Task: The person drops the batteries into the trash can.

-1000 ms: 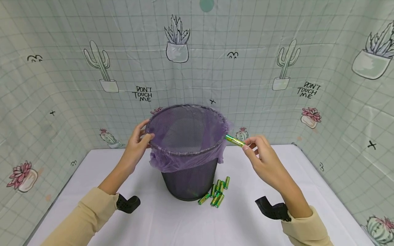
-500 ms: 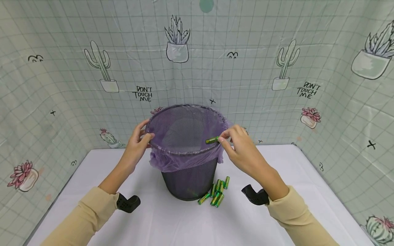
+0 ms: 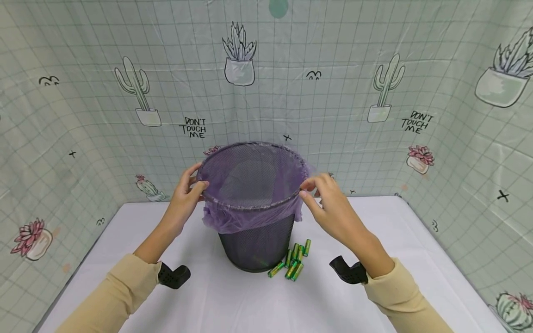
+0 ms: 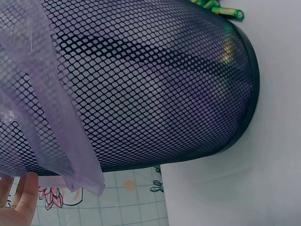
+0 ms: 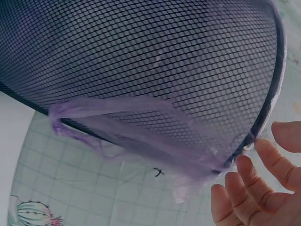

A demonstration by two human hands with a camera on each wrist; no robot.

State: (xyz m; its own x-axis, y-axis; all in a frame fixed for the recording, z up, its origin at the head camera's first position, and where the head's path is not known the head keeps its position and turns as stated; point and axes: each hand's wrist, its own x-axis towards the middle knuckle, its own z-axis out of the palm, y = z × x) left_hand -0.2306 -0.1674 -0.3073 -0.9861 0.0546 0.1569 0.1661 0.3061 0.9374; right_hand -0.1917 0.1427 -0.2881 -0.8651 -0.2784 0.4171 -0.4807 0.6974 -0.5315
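Observation:
A black mesh wastebasket (image 3: 254, 249) stands on the table with a purple bin liner (image 3: 233, 223) folded over its rim. My left hand (image 3: 183, 203) grips the rim on the left side, thumb on the near face and fingers behind. At the opposite side my right hand (image 3: 333, 208) holds nothing; its fingertips are right at the rim, and in the right wrist view the thumb stands apart from the loosely bent fingers (image 5: 254, 181). Several green-and-gold batteries (image 3: 293, 263) lie at the foot of the basket on the right. Blurred yellow-green patches (image 4: 228, 49) show through the mesh low down.
A white cloth covers the table (image 3: 200, 300). Behind and at both sides hangs a grid-patterned backdrop (image 3: 266, 106) printed with cacti. Each wrist carries a black camera mount, such as the right one (image 3: 350, 272).
My right hand has brought one battery left over the rim and let it go; the battery is out of sight in the head view. My left hand has stayed on the rim.

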